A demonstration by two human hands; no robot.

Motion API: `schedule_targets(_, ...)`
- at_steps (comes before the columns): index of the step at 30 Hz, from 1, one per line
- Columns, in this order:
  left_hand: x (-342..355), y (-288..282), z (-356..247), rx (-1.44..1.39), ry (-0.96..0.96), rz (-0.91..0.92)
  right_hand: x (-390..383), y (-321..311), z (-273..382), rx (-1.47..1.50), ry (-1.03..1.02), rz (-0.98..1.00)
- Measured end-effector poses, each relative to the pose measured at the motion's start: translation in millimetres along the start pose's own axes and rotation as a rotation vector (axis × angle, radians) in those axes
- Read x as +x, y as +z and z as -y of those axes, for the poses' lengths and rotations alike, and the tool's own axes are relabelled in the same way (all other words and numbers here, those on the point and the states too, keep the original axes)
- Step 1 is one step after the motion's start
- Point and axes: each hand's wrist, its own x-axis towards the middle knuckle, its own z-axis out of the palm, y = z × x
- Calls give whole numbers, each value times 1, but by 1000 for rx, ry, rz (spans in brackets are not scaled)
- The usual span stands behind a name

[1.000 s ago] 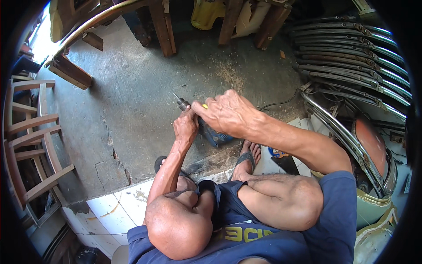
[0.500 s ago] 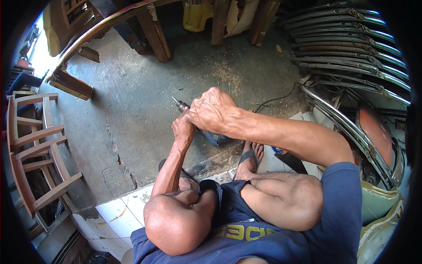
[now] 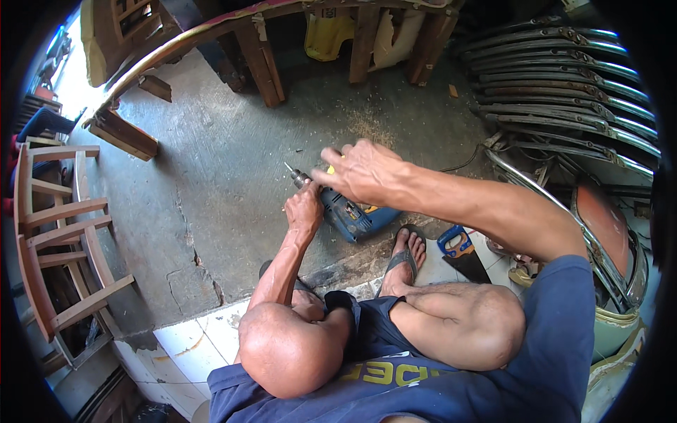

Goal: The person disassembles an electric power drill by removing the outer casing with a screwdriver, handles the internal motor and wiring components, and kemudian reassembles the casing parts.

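My left hand (image 3: 305,206) is closed around the front of a blue power drill (image 3: 347,213), just behind its chuck. A thin bit (image 3: 288,166) points up and left from the chuck (image 3: 300,178). The drill's handle stretches right along the floor, with a yellow patch on its body. Above the drill is my right hand (image 3: 367,169), its index finger and thumb spread apart and blurred. Something small and yellow (image 3: 331,170) shows between those fingers; whether the hand holds it cannot be told. A small dark piece (image 3: 299,150) lies on the floor beyond the bit.
A handsaw (image 3: 462,252) with a blue handle lies by my right foot. Wooden chair frames (image 3: 67,233) stand at left, and a wooden frame with legs (image 3: 261,63) spans the far side. Curved metal frames (image 3: 550,84) are stacked at right. A cord (image 3: 462,163) and sawdust (image 3: 370,127) lie on the floor.
My right hand has lifted off the drill's front and moved right, its fist loosening into spread fingers. More of the drill and the handsaw now show. My left hand keeps its hold.
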Motion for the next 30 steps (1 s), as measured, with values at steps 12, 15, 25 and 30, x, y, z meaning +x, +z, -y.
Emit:
schedule_targets(12,-1,5,-7,-67,-8,-45,2,7,3,52,18,103)
schedule_targets(15,2,6,-5,-64,17,-40,8,3,-1,181,222,62)
schedule_targets(25,0,7,-9,-76,37,-17,20,9,-5,447,528,258)
schedule_targets(30,-3,7,2,-138,53,2,10,4,12,115,247,184)
